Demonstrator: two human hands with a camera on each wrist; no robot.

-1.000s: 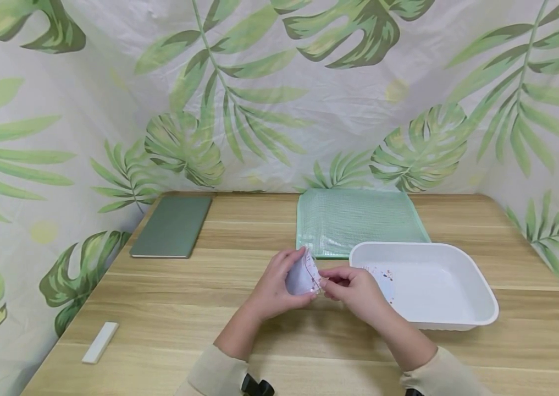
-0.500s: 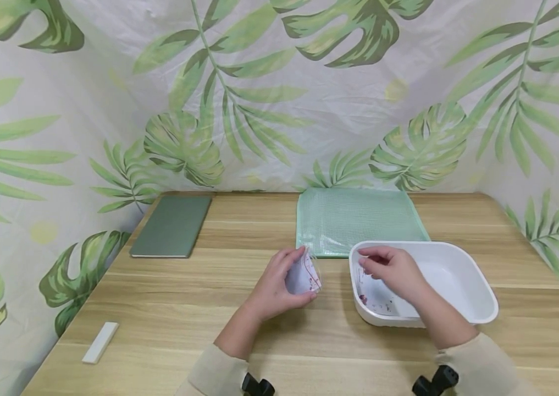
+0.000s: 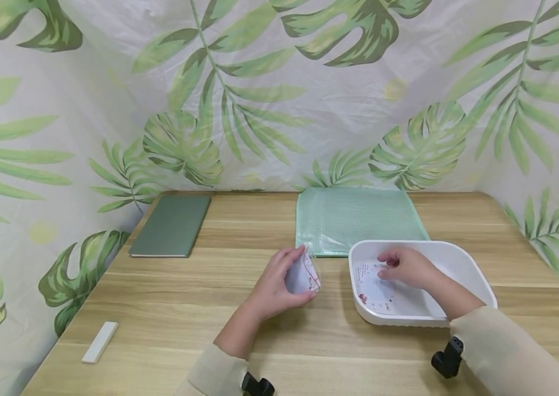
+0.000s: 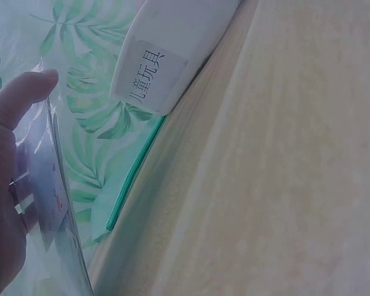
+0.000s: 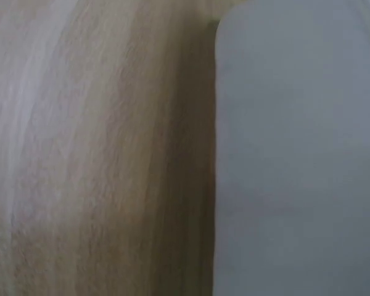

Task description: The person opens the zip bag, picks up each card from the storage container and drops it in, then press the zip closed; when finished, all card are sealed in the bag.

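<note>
My left hand (image 3: 275,283) holds a small clear plastic bag (image 3: 304,275) upright between thumb and fingers, its mouth bowed apart. White printed paper shows inside the bag; in the left wrist view the bag's thin clear edge (image 4: 71,225) runs below the thumb or finger. My right hand (image 3: 410,268) is over the white plastic tub (image 3: 472,286), thumb and forefinger apart with nothing visible between them. Beneath it, at the tub's left end, lies a white printed card (image 3: 373,291) with small red motifs. The right wrist view shows the tub's side (image 5: 296,154) but no hand.
A pale green mesh zip pouch (image 3: 358,217) lies at the back, partly behind the tub. A dark green notebook (image 3: 171,226) is at the back left, a small white bar (image 3: 100,342) at the front left. The tub's label (image 4: 151,74) carries Chinese characters. Leaf-patterned cloth surrounds the table.
My right hand has left the plastic bag, moving right to above the tub, then slightly farther in. The left hand keeps its grip on the bag in the same place.
</note>
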